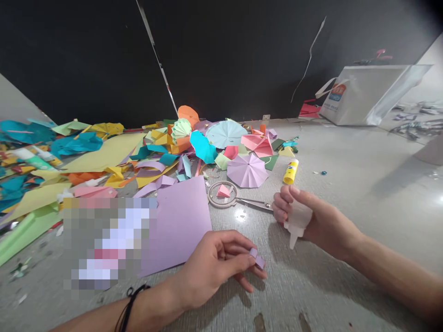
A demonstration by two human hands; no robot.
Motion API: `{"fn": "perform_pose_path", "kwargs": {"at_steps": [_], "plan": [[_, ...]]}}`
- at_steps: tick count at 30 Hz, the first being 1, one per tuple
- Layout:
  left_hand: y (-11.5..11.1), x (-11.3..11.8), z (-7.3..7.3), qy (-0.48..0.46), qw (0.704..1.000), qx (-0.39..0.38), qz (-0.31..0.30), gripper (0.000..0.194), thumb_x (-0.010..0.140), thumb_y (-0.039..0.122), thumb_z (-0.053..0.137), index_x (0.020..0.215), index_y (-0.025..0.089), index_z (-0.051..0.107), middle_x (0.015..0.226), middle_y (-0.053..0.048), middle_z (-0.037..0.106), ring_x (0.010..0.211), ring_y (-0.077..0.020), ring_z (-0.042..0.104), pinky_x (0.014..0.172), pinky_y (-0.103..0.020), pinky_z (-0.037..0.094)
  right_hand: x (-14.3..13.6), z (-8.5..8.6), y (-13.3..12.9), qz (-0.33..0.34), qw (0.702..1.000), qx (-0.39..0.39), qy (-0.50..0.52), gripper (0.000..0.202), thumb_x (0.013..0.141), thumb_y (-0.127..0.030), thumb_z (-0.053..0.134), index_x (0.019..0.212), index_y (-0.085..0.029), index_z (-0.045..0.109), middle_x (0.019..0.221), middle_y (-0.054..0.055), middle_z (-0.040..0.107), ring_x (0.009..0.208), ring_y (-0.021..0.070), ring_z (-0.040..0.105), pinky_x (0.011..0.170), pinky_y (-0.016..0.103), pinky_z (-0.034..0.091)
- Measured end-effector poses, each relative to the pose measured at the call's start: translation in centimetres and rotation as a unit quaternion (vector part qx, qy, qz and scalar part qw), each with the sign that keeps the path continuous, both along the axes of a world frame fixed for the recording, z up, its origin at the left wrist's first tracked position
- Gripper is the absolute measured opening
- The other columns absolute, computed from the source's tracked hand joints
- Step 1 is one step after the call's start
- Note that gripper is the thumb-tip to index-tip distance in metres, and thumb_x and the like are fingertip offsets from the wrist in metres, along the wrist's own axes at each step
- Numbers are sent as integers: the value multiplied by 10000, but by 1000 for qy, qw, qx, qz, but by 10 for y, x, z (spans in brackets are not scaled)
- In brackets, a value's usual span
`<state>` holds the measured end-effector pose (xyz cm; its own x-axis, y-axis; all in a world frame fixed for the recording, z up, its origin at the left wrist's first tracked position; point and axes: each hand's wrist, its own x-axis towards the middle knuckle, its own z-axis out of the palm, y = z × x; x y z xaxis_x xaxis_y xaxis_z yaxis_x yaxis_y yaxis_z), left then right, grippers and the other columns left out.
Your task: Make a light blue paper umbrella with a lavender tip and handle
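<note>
Between the thumb and fingers of my left hand (224, 260) is a small folded piece of purple paper (258, 259). My right hand (321, 221) is wrapped round a small translucent glue bottle (298, 216), its nozzle pointing down. A sheet of purple paper (180, 226) lies flat, partly under my left hand and forearm. Beyond the hands rest scissors (254, 203), their tips hidden behind my right fingers, with a scrap of pink paper (223, 191) inside a handle loop. A yellow glue stick (291, 171) is just past my right hand.
A pleated purple paper circle (248, 170) and a light blue one (226, 134) lie among heaped coloured paper scraps at the back and left. A white bag (363, 94) stands at the back right. A dark panel (235, 60) rises behind the table. One patch at left is pixelated.
</note>
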<state>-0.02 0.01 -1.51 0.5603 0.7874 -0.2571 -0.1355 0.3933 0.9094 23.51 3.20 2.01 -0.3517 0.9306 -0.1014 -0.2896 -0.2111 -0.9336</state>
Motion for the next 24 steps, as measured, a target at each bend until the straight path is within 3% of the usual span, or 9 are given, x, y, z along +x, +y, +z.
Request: {"fn": "perform_pose_path", "kwargs": {"at_steps": [2, 6, 14, 18, 24], "plan": [[0, 0, 0, -3, 1000, 1, 2, 366, 794, 376, 872, 940, 94, 690, 872, -156, 803, 852, -299, 811, 562, -247, 626, 1, 4, 3, -11, 1000, -7, 23, 439, 920, -545, 664, 708, -222, 455, 694, -39, 384, 590, 135, 403, 541, 260, 386], [0, 1, -1, -11, 1000, 0, 1, 374, 786, 382, 878, 926, 91, 689, 864, -159, 804, 838, -296, 811, 558, -249, 624, -3, 19, 8, 27, 999, 9, 30, 506, 915, -547, 590, 562, -218, 438, 548, -39, 334, 483, 125, 315, 472, 280, 320], [1, -1, 0, -20, 1000, 5, -8, 392, 780, 386, 880, 938, 88, 680, 890, -159, 801, 839, -288, 807, 569, -252, 623, -44, 50, -5, 55, 995, 50, 61, 468, 922, -341, 471, 467, -234, 449, 391, -39, 304, 387, 123, 256, 473, 295, 310], [3, -1, -1, -29, 1000, 2, -4, 400, 784, 401, 876, 931, 86, 679, 896, -156, 795, 831, -279, 804, 578, -255, 623, -62, 50, -5, 101, 988, 53, 100, 480, 927, -317, 432, 453, -238, 449, 376, -43, 285, 376, 122, 243, 450, 295, 264], [5, -3, 2, -42, 999, 2, -10, 396, 797, 384, 872, 980, 75, 707, 919, -148, 787, 840, -261, 798, 592, -247, 623, -75, 34, 0, 137, 981, 52, 129, 491, 944, -324, 430, 462, -234, 449, 363, -56, 296, 361, 110, 250, 428, 268, 278]]}}
